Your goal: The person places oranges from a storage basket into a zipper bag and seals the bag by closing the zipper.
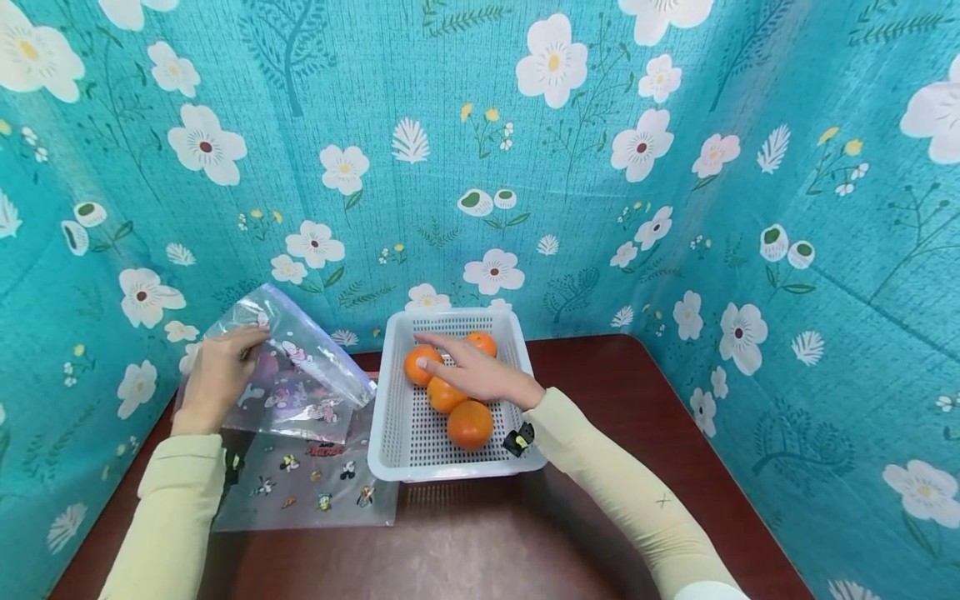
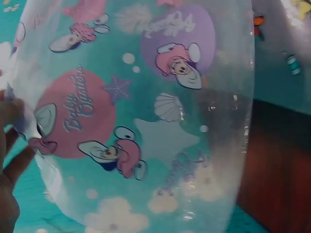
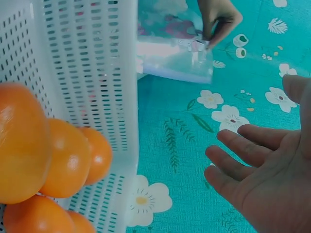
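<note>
My left hand [image 1: 217,375] pinches the upper left edge of a clear plastic zip bag [image 1: 288,379] with a purple zip strip and pink cartoon prints. The bag hangs raised and slanting beside the basket; in the left wrist view its printed face [image 2: 112,116] fills most of the picture. Over the white perforated basket [image 1: 378,417] is my right hand [image 1: 480,371], fingers extended and nothing gripped. Several oranges [image 1: 470,425] lie in the basket below it. In the right wrist view, the right palm [image 3: 272,184] faces the camera with fingers spread.
A second clear bag with small cartoon prints [image 1: 307,492] lies flat on the dark red-brown table [image 1: 600,392], partly under the raised bag and left of the basket. A turquoise flowered cloth [image 1: 450,125] stands behind the table and along its sides.
</note>
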`<action>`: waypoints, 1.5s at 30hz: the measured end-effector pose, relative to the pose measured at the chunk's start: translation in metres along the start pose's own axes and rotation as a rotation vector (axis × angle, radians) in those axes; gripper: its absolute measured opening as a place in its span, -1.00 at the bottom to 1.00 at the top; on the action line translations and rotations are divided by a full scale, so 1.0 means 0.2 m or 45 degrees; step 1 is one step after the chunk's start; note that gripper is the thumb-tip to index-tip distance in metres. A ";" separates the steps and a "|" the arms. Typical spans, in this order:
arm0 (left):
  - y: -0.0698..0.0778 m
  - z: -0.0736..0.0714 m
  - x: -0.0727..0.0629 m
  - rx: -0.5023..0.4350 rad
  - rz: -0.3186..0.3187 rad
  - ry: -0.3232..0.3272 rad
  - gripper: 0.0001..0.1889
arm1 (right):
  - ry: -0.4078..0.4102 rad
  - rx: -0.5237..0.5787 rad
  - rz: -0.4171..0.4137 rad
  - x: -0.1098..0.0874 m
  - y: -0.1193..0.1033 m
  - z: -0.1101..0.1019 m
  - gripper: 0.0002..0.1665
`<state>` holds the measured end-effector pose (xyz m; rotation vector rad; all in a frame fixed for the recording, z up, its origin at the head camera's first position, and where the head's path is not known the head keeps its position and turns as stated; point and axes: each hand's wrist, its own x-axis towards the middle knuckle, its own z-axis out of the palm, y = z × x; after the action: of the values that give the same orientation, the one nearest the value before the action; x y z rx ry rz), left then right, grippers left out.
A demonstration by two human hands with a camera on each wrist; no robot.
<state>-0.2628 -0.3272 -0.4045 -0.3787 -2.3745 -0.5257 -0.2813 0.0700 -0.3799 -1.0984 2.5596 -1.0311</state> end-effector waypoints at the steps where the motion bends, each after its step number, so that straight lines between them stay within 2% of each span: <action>1: 0.01 -0.01 0.01 -0.017 0.025 0.024 -0.69 | 0.003 0.010 -0.001 0.00 -0.01 0.00 -0.25; 5: 0.07 -0.03 0.05 -0.062 0.146 0.097 -0.66 | -0.025 0.046 -0.005 0.04 -0.03 0.02 -0.24; 9: 0.15 -0.04 0.08 -0.103 0.281 0.143 -0.63 | -0.115 0.082 -0.015 0.08 -0.06 0.07 -0.21; 14: 0.26 -0.05 0.10 -0.155 0.414 0.139 -0.60 | -0.200 0.147 0.019 0.13 -0.10 0.13 -0.13; 17: 0.31 -0.04 0.11 -0.166 0.457 0.127 -0.61 | -0.226 0.226 0.077 0.15 -0.12 0.16 -0.06; 24: 0.39 -0.03 0.11 -0.160 0.496 0.106 -0.59 | -0.200 0.508 0.144 0.21 -0.13 0.23 -0.04; 28: 0.42 -0.02 0.10 -0.206 0.527 0.112 -0.58 | -0.111 0.713 0.138 0.23 -0.13 0.26 -0.08; 30: 0.43 -0.01 0.10 -0.249 0.542 0.117 -0.58 | -0.067 0.793 0.119 0.24 -0.13 0.28 -0.17; 36: 0.47 0.00 0.10 -0.320 0.571 0.111 -0.55 | -0.024 0.872 0.066 0.25 -0.10 0.32 -0.59; 40: 0.48 0.00 0.10 -0.301 0.549 0.098 -0.56 | 0.013 0.920 0.044 0.26 -0.09 0.33 -0.69; 45: 0.47 -0.01 0.11 -0.251 0.514 0.089 -0.58 | 0.076 0.904 0.014 0.27 -0.09 0.33 -0.77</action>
<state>-0.2398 -0.2422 -0.3639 -0.8898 -2.1064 -0.5699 -0.2817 -0.0112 -0.4113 -0.8482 1.9411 -1.7832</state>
